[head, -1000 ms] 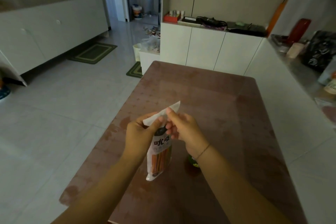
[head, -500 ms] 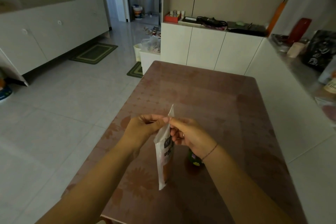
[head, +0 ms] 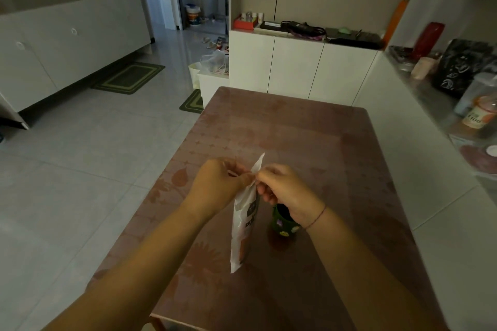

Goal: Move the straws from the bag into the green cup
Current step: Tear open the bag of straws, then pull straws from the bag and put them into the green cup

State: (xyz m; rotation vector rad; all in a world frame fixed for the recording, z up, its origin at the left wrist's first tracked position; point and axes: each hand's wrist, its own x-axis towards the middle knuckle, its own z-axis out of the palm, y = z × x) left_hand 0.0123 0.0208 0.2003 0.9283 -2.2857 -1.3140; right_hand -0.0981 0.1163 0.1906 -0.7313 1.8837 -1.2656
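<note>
A long white bag (head: 245, 223) with orange straws showing through its lower part hangs upright over the table, seen edge-on. My left hand (head: 217, 188) pinches the bag's top from the left. From the right, my right hand (head: 285, 191) pinches the same top edge, fingertips nearly touching the left ones. The dark green cup (head: 282, 224) with small flower prints stands on the table just right of the bag, partly hidden under my right wrist.
The brown patterned table (head: 309, 148) stretches ahead, its left edge over a tiled floor. White cabinets (head: 295, 64) stand behind it. A counter (head: 441, 121) along the right holds bottles and a dark bag.
The bag has turned from face-on to edge-on and stands more upright. Both hands stay pinched at its top, and more of the green cup shows under my right wrist.
</note>
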